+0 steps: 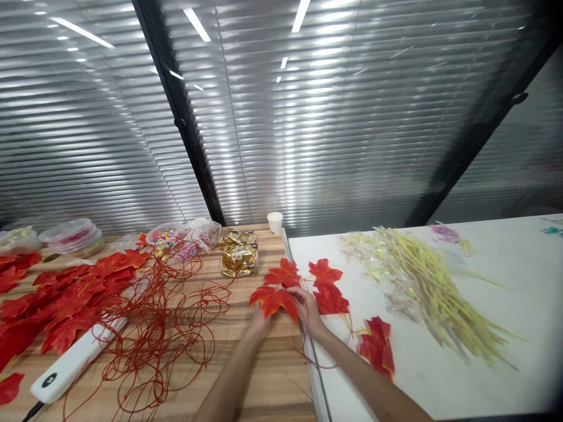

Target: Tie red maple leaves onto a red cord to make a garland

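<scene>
A red-orange artificial maple leaf [275, 300] is held up over the seam between the wooden and white tabletops. My left hand [261, 319] is behind and under this leaf, gripping it from below, its fingers mostly hidden. From the right, my right hand [309, 310] pinches at the leaf's edge with thumb and fingers closed. Just behind it shows a second maple leaf [284, 272]. More leaves [331, 298] lie right of my right hand, strung along a thin red cord [323, 367]. Another red leaf [377, 346] rests beside my right forearm on the white surface.
A tangle of red cord [162, 328] covers the wooden table left of my hands. Beyond are piled red leaves [83, 293], a white corded device [77, 360], gold packets [238, 258] and a paper cup [275, 223]. Pale yellow stems [433, 287] lie at right.
</scene>
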### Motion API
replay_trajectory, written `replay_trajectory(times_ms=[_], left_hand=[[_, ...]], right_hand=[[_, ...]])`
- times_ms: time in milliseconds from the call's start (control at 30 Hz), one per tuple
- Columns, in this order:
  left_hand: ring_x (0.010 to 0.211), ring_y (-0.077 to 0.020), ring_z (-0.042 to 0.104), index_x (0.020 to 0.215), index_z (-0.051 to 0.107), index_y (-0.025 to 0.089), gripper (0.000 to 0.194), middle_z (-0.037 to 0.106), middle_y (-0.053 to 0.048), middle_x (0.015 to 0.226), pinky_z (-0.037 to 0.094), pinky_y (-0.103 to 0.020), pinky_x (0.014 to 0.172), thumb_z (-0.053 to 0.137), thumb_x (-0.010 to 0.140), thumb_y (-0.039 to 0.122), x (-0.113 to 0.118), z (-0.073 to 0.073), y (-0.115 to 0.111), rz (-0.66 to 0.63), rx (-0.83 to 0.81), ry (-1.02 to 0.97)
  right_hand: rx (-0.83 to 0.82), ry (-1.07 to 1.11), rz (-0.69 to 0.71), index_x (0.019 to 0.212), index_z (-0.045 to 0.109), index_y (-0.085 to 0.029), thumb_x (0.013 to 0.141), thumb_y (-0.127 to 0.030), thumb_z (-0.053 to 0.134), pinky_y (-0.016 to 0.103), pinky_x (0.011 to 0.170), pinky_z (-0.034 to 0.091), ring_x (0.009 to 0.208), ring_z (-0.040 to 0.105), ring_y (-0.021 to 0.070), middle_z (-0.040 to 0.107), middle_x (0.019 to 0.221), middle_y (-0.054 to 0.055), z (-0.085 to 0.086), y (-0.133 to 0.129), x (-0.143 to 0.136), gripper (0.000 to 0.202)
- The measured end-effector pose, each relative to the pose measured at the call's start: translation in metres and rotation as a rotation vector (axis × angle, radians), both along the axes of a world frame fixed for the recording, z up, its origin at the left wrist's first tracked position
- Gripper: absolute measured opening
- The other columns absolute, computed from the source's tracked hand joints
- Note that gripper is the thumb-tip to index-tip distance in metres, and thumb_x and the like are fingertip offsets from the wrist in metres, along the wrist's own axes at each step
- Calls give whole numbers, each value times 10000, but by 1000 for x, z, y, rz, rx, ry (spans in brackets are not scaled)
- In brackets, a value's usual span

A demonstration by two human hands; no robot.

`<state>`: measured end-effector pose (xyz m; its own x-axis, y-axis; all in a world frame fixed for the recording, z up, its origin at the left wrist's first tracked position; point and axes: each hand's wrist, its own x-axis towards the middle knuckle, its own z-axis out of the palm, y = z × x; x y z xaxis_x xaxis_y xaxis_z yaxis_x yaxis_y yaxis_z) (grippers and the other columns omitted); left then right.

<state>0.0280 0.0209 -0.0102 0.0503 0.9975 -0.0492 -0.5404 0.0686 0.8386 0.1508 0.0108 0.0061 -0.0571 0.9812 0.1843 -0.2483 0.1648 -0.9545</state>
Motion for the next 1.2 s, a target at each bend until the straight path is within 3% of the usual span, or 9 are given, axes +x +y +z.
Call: replay_trajectory(times_ms=[900, 1200], left_hand=[[785, -181, 555, 742, 613, 176, 142, 600, -44, 825, 420, -317, 786, 659, 621, 235, 3, 18, -5, 19, -1, 91], [784, -180, 555, 759, 615, 187, 123, 604, -46, 828, 423, -312, 777, 644, 644, 220, 2, 10, -3, 5, 31, 85]], right_hand=[[51, -31, -13, 798, 621, -192, 695, -372, 626, 317, 727, 489, 787, 601, 213, 649, 821, 57, -8, 2, 1, 207], [25, -16, 6, 801, 622, -195, 695, -351, 632, 322, 743, 481, 806, 605, 220, 652, 846, 56, -6, 1, 1, 189]])
